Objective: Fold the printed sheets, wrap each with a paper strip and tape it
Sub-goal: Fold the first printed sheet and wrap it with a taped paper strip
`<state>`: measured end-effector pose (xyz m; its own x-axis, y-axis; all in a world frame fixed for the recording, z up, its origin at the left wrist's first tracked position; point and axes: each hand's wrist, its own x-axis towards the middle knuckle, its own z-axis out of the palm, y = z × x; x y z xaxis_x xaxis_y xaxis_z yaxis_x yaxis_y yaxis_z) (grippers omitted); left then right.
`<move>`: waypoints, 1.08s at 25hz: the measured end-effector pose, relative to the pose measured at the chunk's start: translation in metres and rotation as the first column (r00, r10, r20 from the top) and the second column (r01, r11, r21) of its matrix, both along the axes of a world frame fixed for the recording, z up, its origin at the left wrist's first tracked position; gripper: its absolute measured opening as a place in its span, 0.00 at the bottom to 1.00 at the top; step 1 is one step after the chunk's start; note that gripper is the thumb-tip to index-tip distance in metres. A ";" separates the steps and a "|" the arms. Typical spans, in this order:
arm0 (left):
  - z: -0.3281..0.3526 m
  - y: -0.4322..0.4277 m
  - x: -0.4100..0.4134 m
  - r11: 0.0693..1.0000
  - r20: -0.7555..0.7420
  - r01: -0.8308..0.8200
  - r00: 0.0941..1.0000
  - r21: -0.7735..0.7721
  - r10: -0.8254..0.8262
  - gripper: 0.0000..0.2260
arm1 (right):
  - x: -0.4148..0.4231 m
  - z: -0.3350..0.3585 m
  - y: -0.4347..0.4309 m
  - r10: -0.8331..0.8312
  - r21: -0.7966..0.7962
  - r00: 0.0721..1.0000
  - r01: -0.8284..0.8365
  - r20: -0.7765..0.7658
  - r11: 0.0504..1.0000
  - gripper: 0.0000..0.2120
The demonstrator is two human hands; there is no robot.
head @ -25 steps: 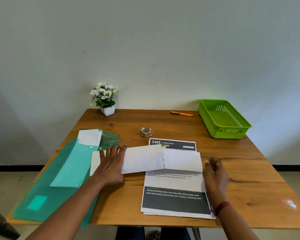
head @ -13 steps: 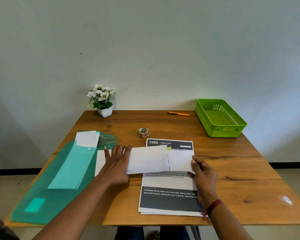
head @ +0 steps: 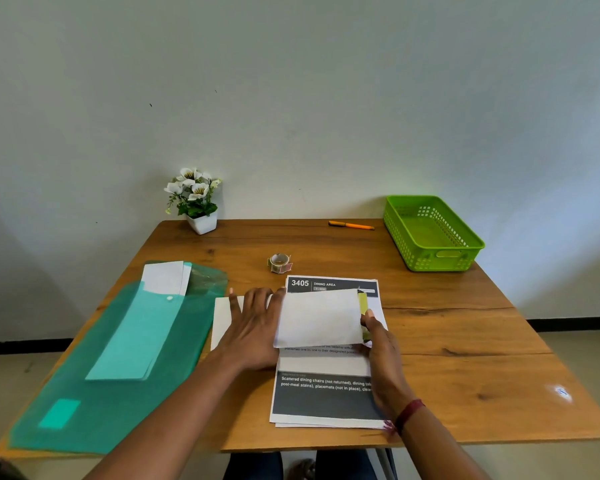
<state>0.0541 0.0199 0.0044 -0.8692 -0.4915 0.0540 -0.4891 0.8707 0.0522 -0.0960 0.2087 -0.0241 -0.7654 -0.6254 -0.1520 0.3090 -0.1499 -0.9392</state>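
Desk: wooden, set against a plain wall.

Item 1, folded sheet: white and blank on its upper face. It lies in the middle of the desk, its right part across the upper half of the stack of printed sheets, its left end on bare wood beside the folder. A yellow-green patch shows just past the right edge of the fold.

Left hand: flat, palm down, fingers straight and spread. It presses on the left part of the folded sheet. It grasps nothing.

Right hand: at the right edge of the folded sheet. The thumb lies on top of the edge and the fingers curl below it, so the hand is pinching the sheet there. A red band shows at the wrist.

Item 2, stack of printed sheets: flat near the front edge of the desk. The top sheet reads "3405 DINING AREA" in a dark header and has a dark band lower down.

Item 3, tape roll: upright on the desk, just behind the stack, touching nothing.

Other items: a teal folder on the left side with white papers sticking out of its far end; a flower pot at the far left corner; an orange pen at the far edge; a green basket at the far right.
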 end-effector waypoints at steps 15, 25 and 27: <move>0.014 0.007 -0.017 0.955 0.125 -0.137 0.986 0.262 0.108 0.59 | -0.033 0.025 -0.029 -0.130 -0.041 0.989 0.133 0.068 0.990 0.26; 0.048 -0.003 -0.055 0.384 -0.122 -0.092 0.859 0.919 0.498 0.18 | -0.061 0.056 -0.070 -0.019 0.103 0.996 0.028 -0.087 0.994 0.15; 0.054 0.001 -0.061 0.298 -0.144 -0.024 0.837 0.954 0.528 0.18 | -0.063 0.060 -0.074 0.010 0.116 0.991 0.006 -0.136 0.993 0.14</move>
